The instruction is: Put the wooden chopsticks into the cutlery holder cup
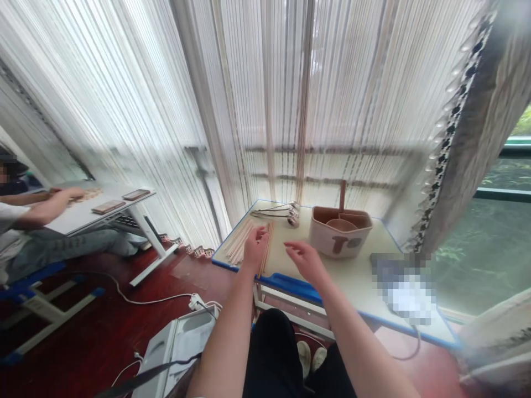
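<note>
My left hand [254,249] rests low over the table among thin sticks that look like chopsticks, its fingers curled in; what they close on, if anything, is hidden. Pale chopsticks [239,243] lie in a spread bunch to its left. Along its right side run a few browner chopsticks [269,243]. My right hand [306,258] hovers in front of the utensil holder, fingers stretched to the left and apart from the sticks. That utensil holder [320,239] is pinkish-beige, with brown inner compartments and an upright brown bar. Several metal spoons [277,211] lie together behind my left hand.
The small table [352,287] has a blue edge. A blurred-out object [404,290] with a cable sits at its right. Sheer curtains [265,99] hang behind. At left, another person's hands [68,194] work at a white table [78,215]. Cables and a grey case [182,337] are below left.
</note>
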`<state>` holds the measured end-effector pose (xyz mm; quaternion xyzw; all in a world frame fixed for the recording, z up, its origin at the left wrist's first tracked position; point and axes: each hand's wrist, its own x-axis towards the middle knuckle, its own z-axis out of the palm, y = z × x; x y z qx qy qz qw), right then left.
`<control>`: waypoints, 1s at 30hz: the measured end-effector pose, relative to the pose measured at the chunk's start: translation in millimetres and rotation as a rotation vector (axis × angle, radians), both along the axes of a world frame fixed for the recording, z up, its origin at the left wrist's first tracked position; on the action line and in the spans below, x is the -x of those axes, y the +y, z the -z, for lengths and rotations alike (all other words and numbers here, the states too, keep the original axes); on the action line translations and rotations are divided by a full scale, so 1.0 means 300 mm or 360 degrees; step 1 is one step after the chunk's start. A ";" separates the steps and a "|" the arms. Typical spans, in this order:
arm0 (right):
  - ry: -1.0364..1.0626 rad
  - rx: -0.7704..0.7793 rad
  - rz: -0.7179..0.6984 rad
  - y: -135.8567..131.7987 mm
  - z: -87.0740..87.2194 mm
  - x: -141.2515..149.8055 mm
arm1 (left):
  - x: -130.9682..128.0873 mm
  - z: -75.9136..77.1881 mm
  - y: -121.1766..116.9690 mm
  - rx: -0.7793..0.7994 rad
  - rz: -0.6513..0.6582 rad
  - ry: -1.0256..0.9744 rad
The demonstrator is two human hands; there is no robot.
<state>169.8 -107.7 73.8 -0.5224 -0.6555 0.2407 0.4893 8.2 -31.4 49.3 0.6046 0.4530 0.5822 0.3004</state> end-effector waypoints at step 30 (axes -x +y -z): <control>-0.0860 -0.0061 0.0267 0.042 0.234 0.128 | 0.108 0.121 -0.119 -0.0012 0.0017 0.0983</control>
